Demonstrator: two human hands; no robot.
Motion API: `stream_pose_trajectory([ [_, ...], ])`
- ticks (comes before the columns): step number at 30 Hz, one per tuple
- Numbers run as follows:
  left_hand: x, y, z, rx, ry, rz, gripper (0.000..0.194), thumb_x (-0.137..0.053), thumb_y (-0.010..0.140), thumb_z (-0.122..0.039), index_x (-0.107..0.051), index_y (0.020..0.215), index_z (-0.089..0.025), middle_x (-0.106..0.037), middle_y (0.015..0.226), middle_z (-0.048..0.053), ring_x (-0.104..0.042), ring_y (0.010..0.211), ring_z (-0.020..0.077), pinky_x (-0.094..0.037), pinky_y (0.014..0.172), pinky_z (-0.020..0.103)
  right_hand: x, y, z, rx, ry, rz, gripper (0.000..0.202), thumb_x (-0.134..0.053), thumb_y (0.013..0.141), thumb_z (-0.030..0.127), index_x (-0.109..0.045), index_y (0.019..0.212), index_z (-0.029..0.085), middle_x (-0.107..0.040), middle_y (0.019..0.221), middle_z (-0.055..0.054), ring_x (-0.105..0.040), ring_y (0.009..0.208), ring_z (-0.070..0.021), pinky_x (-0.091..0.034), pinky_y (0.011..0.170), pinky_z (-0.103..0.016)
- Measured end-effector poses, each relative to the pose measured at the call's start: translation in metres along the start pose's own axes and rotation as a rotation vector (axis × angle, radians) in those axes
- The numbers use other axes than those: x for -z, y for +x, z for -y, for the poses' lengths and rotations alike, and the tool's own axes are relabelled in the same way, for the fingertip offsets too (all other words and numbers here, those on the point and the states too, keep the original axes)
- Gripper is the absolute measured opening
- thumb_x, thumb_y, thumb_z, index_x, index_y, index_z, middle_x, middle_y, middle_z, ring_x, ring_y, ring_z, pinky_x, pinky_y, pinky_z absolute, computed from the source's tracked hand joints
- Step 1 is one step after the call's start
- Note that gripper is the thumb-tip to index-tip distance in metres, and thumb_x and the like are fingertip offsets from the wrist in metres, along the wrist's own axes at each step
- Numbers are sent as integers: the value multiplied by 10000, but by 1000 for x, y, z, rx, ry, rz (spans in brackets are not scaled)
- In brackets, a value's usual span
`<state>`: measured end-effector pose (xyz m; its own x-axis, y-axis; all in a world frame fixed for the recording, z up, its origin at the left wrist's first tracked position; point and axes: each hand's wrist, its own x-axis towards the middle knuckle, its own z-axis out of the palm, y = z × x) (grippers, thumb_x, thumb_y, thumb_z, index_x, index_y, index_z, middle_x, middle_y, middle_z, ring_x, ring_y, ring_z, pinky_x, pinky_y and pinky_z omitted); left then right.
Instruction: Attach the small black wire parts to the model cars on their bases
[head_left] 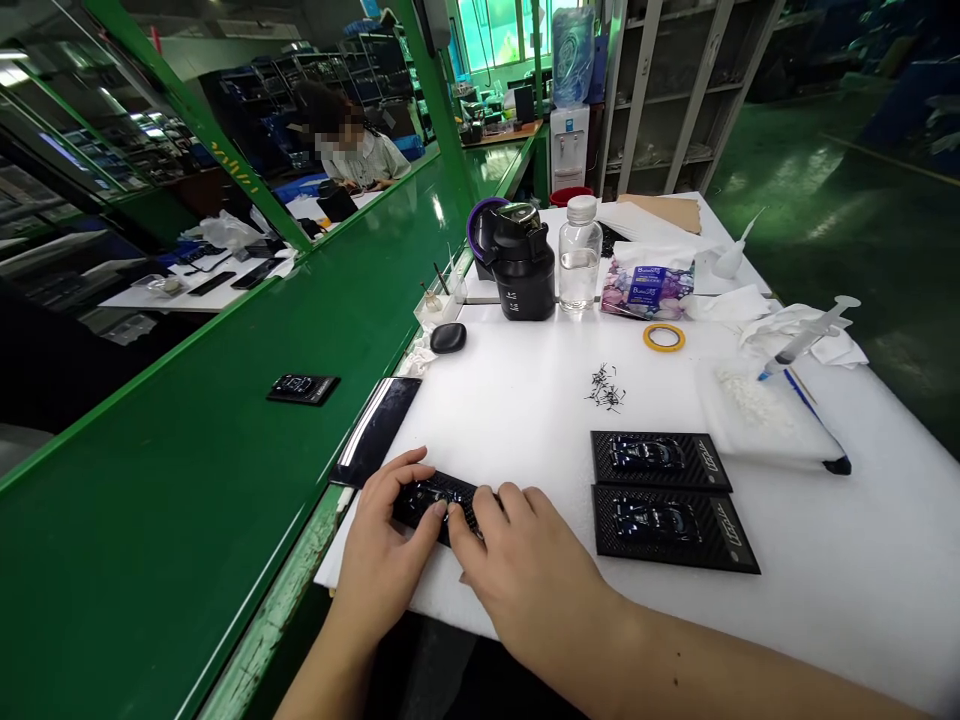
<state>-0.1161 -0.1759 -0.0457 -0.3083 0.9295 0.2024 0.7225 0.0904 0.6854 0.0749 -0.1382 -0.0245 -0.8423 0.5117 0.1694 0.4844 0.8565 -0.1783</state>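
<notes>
Between my hands, near the front left of the white table, lies a dark model car (431, 495) on a black carbon-patterned base. My left hand (382, 545) curls around its left end, fingers over the far edge and thumb pressed on the car. From the right, my right hand (529, 560) grips it, with bent fingers and fingertips at the car beside the left thumb. Part of the car and base is hidden under the fingers. To the right sit two similar model cars, a far one (649, 453) and a near one (658, 521), each on a black base.
Small black pieces (604, 388) lie scattered ahead. Behind stand a black bottle (521, 270), a clear bottle (580, 260) and yellow tape (664, 338). A syringe (810, 340) lies at right. Another model car (302, 388) rests on the green bench (225, 480); beyond, a person (364, 155) sits.
</notes>
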Motion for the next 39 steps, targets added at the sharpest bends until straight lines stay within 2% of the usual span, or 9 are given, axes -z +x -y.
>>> stream_pose_trajectory([
  [3,2,2,2,28,-7,44,322,-634,855,-416,-596,1130,-253,-540,1411,75,-476,1327,299,-348,1138,520,3,1,-9,32,41,5,484,-625,937,287,-526,1365,85,-569,1091,-150,-505,906,-294,-503,727,-432],
  [7,5,5,3,54,-16,88,348,-634,854,-436,-593,1143,-245,-530,1426,81,-464,1343,298,-327,1154,518,4,2,-11,40,50,3,468,-601,953,281,-523,1375,93,-567,1109,-146,-508,926,-293,-501,751,-435],
  [12,5,5,-1,65,-15,69,347,-627,839,-431,-600,1121,-232,-541,1412,92,-476,1331,306,-315,1153,532,0,2,-4,5,35,25,515,-610,915,206,-503,1398,64,-564,1153,-173,-513,955,-305,-500,783,-453],
  [16,3,3,-3,54,-30,48,344,-633,834,-416,-593,1115,-221,-551,1399,109,-491,1320,303,-330,1143,521,-1,-1,-10,-24,146,-37,453,-654,929,251,-553,1349,113,-590,1111,-119,-511,977,-289,-500,815,-442],
  [19,2,2,-4,55,-35,31,327,-627,843,-405,-588,1111,-221,-552,1398,111,-493,1321,296,-337,1140,512,0,-3,-14,-25,193,-46,486,-669,925,262,-536,1372,122,-596,1134,-114,-510,993,-286,-498,828,-436],
  [22,2,1,-5,60,-33,20,319,-628,837,-405,-592,1096,-221,-559,1389,113,-497,1317,299,-338,1138,514,0,-4,-14,-31,185,-47,534,-667,903,238,-509,1404,142,-585,1158,-122,-506,1000,-295,-489,830,-448],
  [26,3,2,-6,72,-31,30,337,-634,824,-419,-596,1096,-224,-566,1388,109,-497,1320,307,-332,1142,518,0,-1,-10,-32,136,-41,498,-626,901,236,-529,1383,159,-574,1127,-118,-504,978,-296,-481,818,-454],
  [33,5,6,-7,103,-44,72,362,-637,814,-439,-607,1100,-219,-544,1416,116,-484,1334,311,-311,1156,527,-2,3,-4,-7,68,-27,488,-606,890,210,-540,1357,87,-570,1087,-159,-510,939,-305,-475,773,-461],
  [39,6,7,-8,130,-59,83,403,-654,792,-467,-608,1104,-216,-538,1423,126,-478,1336,322,-296,1163,535,3,-3,-16,35,88,-74,440,-595,928,235,-539,1358,166,-573,1134,-116,-508,989,-283,-464,809,-427],
])
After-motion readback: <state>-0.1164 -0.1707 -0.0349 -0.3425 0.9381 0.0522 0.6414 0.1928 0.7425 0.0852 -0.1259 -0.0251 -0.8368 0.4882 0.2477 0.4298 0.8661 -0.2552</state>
